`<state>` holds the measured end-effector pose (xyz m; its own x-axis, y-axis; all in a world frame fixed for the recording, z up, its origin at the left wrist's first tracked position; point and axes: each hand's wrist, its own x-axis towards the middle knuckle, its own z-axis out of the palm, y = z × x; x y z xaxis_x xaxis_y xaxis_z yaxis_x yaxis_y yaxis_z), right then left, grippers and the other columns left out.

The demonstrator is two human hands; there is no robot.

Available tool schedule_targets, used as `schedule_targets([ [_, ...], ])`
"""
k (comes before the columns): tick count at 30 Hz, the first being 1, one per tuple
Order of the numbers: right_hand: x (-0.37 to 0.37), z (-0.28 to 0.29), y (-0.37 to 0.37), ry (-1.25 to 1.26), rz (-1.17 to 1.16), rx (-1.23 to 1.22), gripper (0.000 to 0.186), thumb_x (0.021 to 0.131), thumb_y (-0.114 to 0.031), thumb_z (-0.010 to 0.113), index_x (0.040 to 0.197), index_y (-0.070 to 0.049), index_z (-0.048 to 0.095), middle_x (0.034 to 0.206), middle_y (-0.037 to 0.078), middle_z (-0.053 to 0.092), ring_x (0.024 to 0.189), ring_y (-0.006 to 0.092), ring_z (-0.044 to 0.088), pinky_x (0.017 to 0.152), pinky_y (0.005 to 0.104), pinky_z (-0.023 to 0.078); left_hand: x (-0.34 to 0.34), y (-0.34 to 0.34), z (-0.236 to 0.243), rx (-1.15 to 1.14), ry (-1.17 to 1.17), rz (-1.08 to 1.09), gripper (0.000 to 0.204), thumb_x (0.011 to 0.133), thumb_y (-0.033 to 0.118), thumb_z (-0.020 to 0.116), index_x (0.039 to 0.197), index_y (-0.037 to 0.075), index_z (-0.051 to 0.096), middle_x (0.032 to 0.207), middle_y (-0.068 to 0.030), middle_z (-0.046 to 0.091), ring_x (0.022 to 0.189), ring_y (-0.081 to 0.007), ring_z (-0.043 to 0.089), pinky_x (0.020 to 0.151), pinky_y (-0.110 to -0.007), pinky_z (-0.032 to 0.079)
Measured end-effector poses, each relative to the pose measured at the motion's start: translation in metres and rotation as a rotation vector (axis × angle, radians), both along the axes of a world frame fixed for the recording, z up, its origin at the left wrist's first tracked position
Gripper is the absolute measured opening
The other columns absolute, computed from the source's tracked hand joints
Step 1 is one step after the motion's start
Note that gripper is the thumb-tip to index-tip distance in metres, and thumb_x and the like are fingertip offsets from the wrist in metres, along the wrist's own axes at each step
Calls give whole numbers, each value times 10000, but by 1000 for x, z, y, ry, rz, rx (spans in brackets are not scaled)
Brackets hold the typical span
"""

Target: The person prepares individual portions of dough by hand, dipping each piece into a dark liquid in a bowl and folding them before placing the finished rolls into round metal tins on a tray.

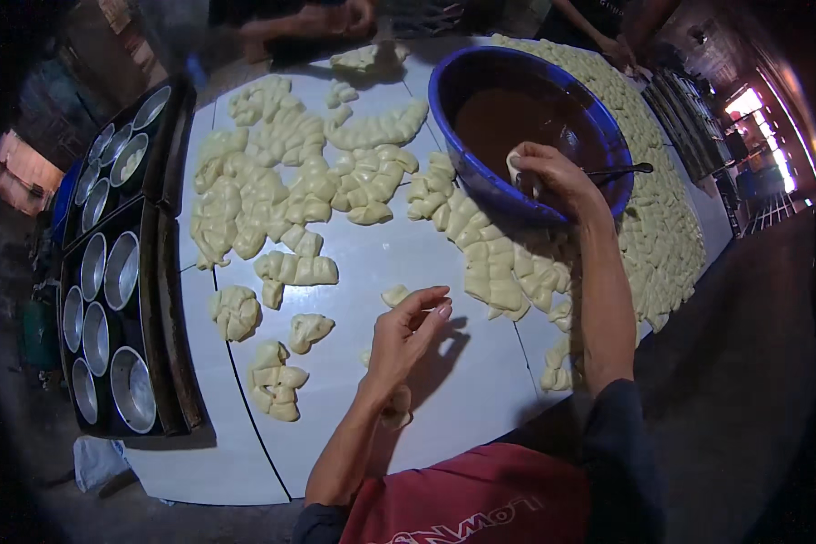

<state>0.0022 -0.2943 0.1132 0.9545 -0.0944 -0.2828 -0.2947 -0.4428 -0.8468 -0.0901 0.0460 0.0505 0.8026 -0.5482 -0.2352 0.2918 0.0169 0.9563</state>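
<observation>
My right hand [551, 174] is over the near rim of a big blue basin [467, 168], its fingers pinched on a small pale piece of dough [514, 167]. Brown filling [508, 118] lies inside the basin, and a dark-handled spoon [618, 170] leans toward its right rim. Above the white tabletop [462, 399], my left hand [408, 334] is held with thumb and forefinger slightly apart and nothing visible between them. One dough piece [394, 295] lies just beyond it; another dough piece [396, 408] is partly hidden by my left wrist.
Clumps of cut dough [286, 195] spread across the left and middle of the table. A dense layer of dough pieces [666, 245] covers its right side. Dark trays [168, 317] with round metal tins [133, 390] stand along the left edge. Another person's hands [618, 53] are at the far right.
</observation>
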Motion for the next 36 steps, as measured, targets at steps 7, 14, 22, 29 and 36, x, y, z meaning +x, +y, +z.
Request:
schedule_targets([
  [7, -52, 10, 98, -206, -186, 837, 146, 942, -166, 638, 1032, -65, 584, 916, 22, 632, 755, 87, 638, 636, 210, 533, 8, -30, 14, -242, 99, 28, 471, 1013, 345, 546, 1326, -6, 541, 1276, -121, 614, 1134, -194, 607, 880, -347, 509],
  [14, -95, -35, 194, -151, -175, 1080, 257, 929, -79, 612, 1173, -53, 536, 1024, 12, 598, 923, 96, 634, 771, 237, 539, -7, 12, 11, -505, 418, 255, 409, 973, 408, 596, 1211, 76, 618, 1023, -9, 666, 903, -122, 605, 793, -309, 490],
  [22, -132, -60, 280, -619, 74, -34, 418, 841, -4, 704, 1245, -66, 616, 1279, 137, 536, 1084, 278, 623, 845, 346, 561, -19, 68, -19, -399, 288, 623, 316, 946, 152, 676, 1207, -25, 649, 963, -59, 703, 779, -80, 643, 651, -188, 504],
  [29, -124, -80, 296, -531, 5, 140, 112, 865, -32, 687, 976, -12, 688, 914, 70, 649, 820, 149, 605, 679, 246, 482, -20, 90, -5, -316, 228, 595, 344, 920, 194, 716, 1192, -13, 672, 930, -42, 705, 756, -68, 635, 543, -186, 441],
  [36, -140, -60, 296, -341, 228, 494, 278, 848, -57, 730, 1121, -23, 692, 1165, 87, 590, 936, 137, 576, 747, 257, 510, -2, 127, -2, -170, 293, 401, 324, 909, 229, 713, 1135, -4, 695, 957, -71, 711, 827, -118, 672, 694, -243, 543],
])
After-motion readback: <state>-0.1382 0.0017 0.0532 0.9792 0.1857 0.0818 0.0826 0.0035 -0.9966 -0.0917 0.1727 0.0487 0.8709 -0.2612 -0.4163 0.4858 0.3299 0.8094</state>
